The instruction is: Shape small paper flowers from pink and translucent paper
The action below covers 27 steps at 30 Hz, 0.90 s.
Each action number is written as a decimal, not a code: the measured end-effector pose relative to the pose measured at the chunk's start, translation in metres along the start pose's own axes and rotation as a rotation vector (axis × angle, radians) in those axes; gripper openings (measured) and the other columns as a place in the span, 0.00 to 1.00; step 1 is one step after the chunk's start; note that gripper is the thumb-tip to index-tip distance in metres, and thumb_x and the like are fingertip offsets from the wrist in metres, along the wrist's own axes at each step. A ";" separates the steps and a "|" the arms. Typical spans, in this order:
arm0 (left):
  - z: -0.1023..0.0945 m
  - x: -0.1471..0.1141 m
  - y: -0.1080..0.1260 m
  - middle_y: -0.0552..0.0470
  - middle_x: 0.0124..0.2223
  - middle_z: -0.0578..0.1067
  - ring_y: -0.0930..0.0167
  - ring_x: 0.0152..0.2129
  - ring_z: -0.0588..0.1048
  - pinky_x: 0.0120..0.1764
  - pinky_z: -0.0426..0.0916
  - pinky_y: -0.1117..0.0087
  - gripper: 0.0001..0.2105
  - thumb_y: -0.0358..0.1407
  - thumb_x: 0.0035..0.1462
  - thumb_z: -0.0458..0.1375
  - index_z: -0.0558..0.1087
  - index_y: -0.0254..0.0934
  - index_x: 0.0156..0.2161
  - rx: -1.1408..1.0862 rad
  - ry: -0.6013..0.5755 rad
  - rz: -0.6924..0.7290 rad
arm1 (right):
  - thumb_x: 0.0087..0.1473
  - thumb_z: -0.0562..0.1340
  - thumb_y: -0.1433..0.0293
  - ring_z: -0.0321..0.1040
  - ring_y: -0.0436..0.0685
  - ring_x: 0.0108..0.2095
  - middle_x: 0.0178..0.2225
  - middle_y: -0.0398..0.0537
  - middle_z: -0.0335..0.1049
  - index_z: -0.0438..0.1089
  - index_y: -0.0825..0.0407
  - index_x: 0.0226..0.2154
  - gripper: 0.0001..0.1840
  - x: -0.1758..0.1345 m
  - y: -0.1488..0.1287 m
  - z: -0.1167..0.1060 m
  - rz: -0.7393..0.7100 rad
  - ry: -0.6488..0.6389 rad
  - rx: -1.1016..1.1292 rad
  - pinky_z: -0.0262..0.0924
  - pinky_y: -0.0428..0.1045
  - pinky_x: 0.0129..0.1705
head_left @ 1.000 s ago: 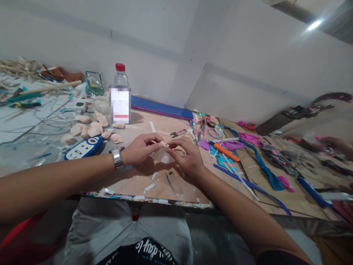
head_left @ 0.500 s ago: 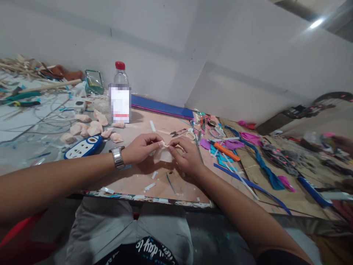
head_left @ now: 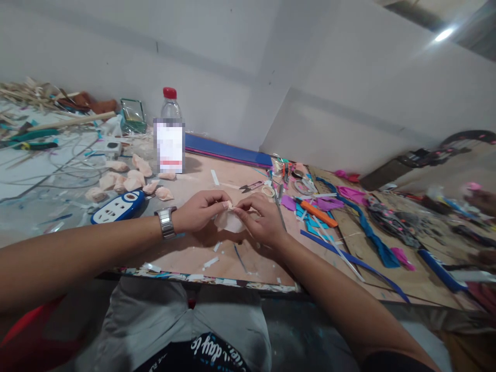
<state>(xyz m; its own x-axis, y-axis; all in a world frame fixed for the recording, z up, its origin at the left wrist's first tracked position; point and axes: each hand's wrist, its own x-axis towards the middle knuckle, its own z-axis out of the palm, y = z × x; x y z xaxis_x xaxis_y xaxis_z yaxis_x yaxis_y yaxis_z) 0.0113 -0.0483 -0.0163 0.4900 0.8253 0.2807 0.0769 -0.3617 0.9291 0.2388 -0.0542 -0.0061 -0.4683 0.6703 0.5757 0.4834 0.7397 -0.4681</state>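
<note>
My left hand [head_left: 203, 209], with a metal watch [head_left: 167, 222] on the wrist, pinches the gathered top edge of a thin pale piece of paper or cloth [head_left: 230, 223]. From the other side my right hand [head_left: 261, 217] grips the same edge, thumb and fingers pressed together. The loose part of the sheet hangs below my fingertips, over the table. Several pale peach crumpled pieces [head_left: 134, 180] lie to the left, close to a blue-and-white power strip [head_left: 119, 207].
A red-capped bottle [head_left: 169, 139] stands behind my left hand. Small scissors [head_left: 251, 186], an orange utility knife [head_left: 318, 213] and a blue strip [head_left: 352, 263] lie towards the right. Pliers [head_left: 33, 139] rest at far left. Part of another person's hand [head_left: 480, 201] shows at the right edge.
My hands stay in place while the fingers shift slightly at the gathered edge. The hanging part of the sheet has turned and spread leftward. The other person's hand at far right has moved.
</note>
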 end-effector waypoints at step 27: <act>0.004 -0.002 -0.004 0.49 0.42 0.79 0.69 0.38 0.75 0.43 0.69 0.67 0.17 0.47 0.72 0.52 0.77 0.36 0.46 0.085 -0.061 0.053 | 0.68 0.65 0.63 0.74 0.57 0.38 0.38 0.46 0.79 0.76 0.46 0.51 0.12 -0.001 -0.003 0.000 -0.035 0.003 0.048 0.66 0.56 0.48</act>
<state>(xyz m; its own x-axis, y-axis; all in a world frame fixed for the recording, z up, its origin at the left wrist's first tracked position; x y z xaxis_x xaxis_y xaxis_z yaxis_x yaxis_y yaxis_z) 0.0137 -0.0499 -0.0218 0.5467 0.7774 0.3112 0.1219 -0.4416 0.8889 0.2378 -0.0575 -0.0054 -0.4819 0.6437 0.5944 0.4305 0.7648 -0.4793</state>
